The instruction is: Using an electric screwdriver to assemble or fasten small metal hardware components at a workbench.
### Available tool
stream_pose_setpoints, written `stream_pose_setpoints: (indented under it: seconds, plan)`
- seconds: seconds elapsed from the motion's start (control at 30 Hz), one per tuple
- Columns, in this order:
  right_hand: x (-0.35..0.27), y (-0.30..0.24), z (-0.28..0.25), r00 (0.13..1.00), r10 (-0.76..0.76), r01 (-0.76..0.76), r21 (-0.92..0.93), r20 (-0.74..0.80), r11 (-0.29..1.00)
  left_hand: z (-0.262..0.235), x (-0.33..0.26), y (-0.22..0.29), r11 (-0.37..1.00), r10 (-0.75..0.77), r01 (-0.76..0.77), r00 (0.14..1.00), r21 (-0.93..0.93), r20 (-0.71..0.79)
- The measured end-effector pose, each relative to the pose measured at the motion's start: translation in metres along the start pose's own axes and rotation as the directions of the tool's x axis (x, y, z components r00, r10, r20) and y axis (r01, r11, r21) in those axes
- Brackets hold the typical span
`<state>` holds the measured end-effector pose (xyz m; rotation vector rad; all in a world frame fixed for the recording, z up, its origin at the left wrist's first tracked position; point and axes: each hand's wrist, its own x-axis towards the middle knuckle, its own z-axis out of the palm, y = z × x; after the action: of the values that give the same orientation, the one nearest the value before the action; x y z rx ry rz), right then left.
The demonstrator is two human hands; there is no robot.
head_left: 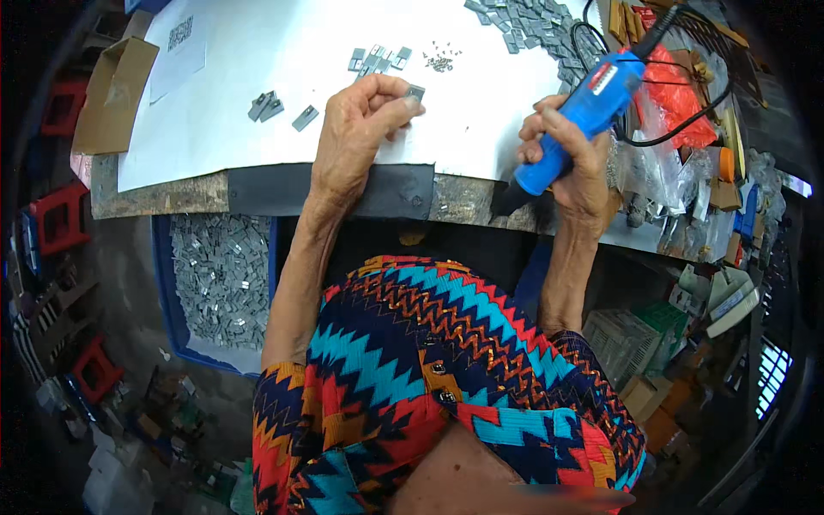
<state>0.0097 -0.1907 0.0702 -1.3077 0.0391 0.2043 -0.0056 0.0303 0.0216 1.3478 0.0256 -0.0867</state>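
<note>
While the left hand (pixel 365 116) pinches a small, flat grey block (pixel 416 91) at twelve o'clock over the tabletop (pixel 223 142), the right hand (pixel 573 153) grips a blue power tool (pixel 592 103) at two. A cardboard box (pixel 116 96) sits at ten, tiny metal parts (pixel 441 63) lie at twelve, similar pieces (pixel 534 30) heap at one, and a black cord (pixel 662 32) crosses a red bag (pixel 687 112) at two.

The left hand's fingers (pixel 384 85) cover part of a small grey piece (pixel 415 92). The right hand's fingers (pixel 565 131) hide part of the blue power tool (pixel 594 103), whose black lower end is blurred. The brassy bits (pixel 440 63) are too small to identify; the view's top edge cuts off the grey heap (pixel 534 27).
</note>
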Motion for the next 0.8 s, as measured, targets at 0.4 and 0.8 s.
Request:
stream_pose_setpoints:
  seconds: [0.4, 0.8]
  plan:
    - [0.007, 0.022, -0.007, 0.998, 0.045, -0.044, 0.042, -0.032, 0.998, 0.015, 0.012, -0.004, 0.921, -0.099, 0.163, 0.976, -0.355, 0.192]
    - [0.009, 0.038, -0.006, 0.992, 0.026, -0.034, -0.066, -0.121, 0.997, 0.023, 0.022, -0.007, 0.9, -0.181, 0.219, 0.974, -0.376, 0.136]
